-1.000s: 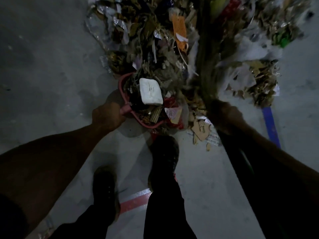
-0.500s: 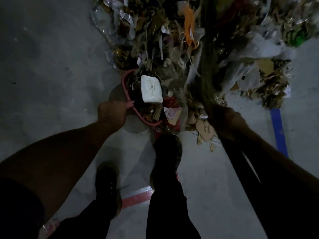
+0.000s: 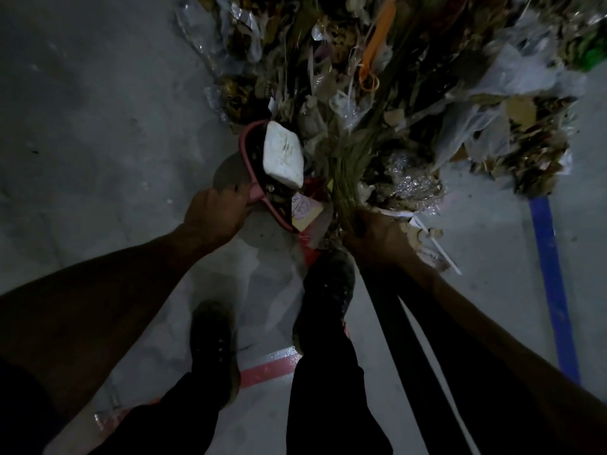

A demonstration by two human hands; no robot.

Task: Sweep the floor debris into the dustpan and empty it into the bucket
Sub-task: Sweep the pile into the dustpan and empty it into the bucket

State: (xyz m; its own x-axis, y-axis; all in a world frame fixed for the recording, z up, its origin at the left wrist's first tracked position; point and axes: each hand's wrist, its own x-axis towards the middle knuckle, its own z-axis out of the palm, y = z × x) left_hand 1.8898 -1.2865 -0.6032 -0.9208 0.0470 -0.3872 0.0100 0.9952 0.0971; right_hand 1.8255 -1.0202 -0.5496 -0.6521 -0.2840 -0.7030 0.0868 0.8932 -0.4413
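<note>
Nearest to me are my two dark shoes: the left shoe (image 3: 213,349) sits back, and the right shoe (image 3: 328,290) is forward, its toe touching the edge of the rubbish. A red tape strip (image 3: 267,369) crosses the grey floor (image 3: 98,142) between them. A blue strip (image 3: 551,290) runs along the floor on the right.

My left hand (image 3: 215,215) has its fingers curled round the pink handle of the dustpan (image 3: 251,192), gripping it. The pan sits low at the near edge of the debris (image 3: 410,93), already loaded with scraps; a white block (image 3: 283,156) lies on top of the load, and a pale printed card (image 3: 305,210) rests at the pan's near corner.

My right hand (image 3: 377,239) is wrapped round the broom (image 3: 348,165), holding it low where the straw bundle gathers; its dark handle runs back beside my arm. The bristles fan forward into the pile, just right of the pan.

Beyond, the pile spreads wide: dried leaves, clear plastic, foil, an orange strip (image 3: 377,37).
</note>
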